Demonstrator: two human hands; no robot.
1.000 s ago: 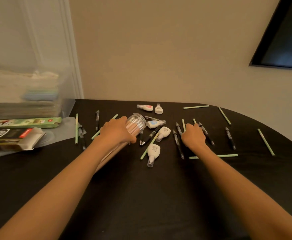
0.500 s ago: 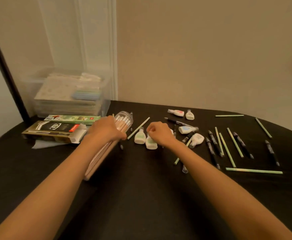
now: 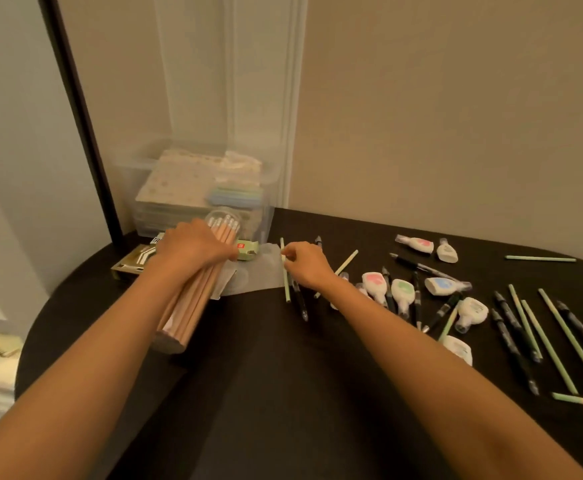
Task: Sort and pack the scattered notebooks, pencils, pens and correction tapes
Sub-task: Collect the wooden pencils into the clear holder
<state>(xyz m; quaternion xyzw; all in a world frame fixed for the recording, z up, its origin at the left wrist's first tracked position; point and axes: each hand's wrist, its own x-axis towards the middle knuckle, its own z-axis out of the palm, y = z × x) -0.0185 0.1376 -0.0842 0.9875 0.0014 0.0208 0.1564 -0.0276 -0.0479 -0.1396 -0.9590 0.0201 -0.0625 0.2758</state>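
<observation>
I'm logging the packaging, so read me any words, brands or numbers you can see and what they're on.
"TA", cut off by the left hand, on the black and gold box.
Red label on the green box: too blurred.
Correction tapes: print too small.

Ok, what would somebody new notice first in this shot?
The left hand grips a clear tube of wooden pencils at the left of the black table. The right hand pinches a green pencil near the middle. Correction tapes, black pens and more green pencils lie scattered to its right.
</observation>
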